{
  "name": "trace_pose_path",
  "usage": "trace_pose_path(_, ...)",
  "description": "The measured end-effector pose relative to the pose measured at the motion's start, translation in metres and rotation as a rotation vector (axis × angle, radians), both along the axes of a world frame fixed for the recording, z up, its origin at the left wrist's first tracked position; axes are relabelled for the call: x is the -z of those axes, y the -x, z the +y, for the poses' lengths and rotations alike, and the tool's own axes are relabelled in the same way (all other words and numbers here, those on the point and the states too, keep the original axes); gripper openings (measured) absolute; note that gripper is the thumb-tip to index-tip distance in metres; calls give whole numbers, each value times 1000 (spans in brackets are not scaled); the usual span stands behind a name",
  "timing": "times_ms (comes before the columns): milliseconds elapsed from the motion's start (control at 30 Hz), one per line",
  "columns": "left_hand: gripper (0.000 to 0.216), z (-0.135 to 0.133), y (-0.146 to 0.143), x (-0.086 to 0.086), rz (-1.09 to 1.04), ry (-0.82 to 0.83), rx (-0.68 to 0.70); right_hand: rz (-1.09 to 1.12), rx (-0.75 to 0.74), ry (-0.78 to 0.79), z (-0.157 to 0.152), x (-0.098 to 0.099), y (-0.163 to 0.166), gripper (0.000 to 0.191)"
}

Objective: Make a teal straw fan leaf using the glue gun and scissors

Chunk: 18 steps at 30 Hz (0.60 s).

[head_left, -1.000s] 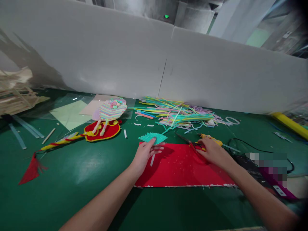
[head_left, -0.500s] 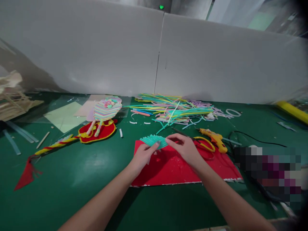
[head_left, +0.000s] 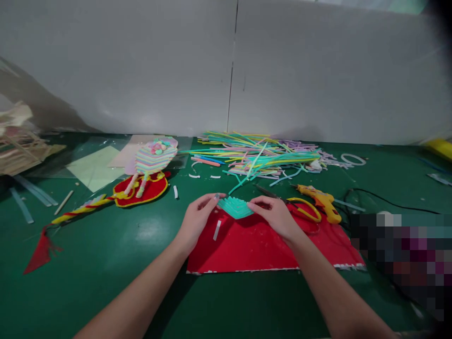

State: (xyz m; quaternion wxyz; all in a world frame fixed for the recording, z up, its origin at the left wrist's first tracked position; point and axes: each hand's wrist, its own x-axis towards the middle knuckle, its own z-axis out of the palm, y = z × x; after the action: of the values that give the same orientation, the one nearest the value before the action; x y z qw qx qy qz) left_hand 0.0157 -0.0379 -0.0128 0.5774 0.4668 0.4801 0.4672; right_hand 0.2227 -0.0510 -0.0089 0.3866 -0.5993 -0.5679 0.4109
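The person's left hand (head_left: 195,219) and right hand (head_left: 273,214) are drawn together above the far edge of a flat red rectangular board (head_left: 243,249), each pinching one side of a ridged turquoise fan-shaped piece (head_left: 236,207) between thumb and fingers. The piece spreads between the two grips, its serrated edge turned away from the person and its blunt point turned toward them; whether it touches the board cannot be told. A short white strip (head_left: 217,230) lies on the board just beside the left hand. To the right of the right hand rest yellow-handled scissors (head_left: 315,207), partly hidden behind that hand, and near them a yellow-orange glue gun (head_left: 323,202). Beyond the hands, a loose heap of thin pastel sticks (head_left: 254,153) spreads over the green counter (head_left: 134,249), close to a pale grey partition (head_left: 141,70). Well to the left, a pastel-striped rounded ornament (head_left: 155,157) sits against a red lobed shape edged in yellow (head_left: 157,193).
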Motion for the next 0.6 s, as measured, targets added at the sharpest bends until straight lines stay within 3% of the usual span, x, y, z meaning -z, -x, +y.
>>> trace_pose_path(167, 36, 5, 4, 0, -26, 28, -35, 26, -3, -3, 1, 9, 1, 27)
trace_pose_path(300, 40, 2, 0, 0, -72, 68, 155, 45, 59, -65, 2, 12, 3, 27)
trace_pose_path(433, 28, -2, -6, -1, 58, 32, 365, 74, 89, -103, 2, 13, 7, 28)
trace_pose_path(600, 16, -4, -8, 5, 129, 46, 353, 101, 82, -109, 1, 11, 10, 28)
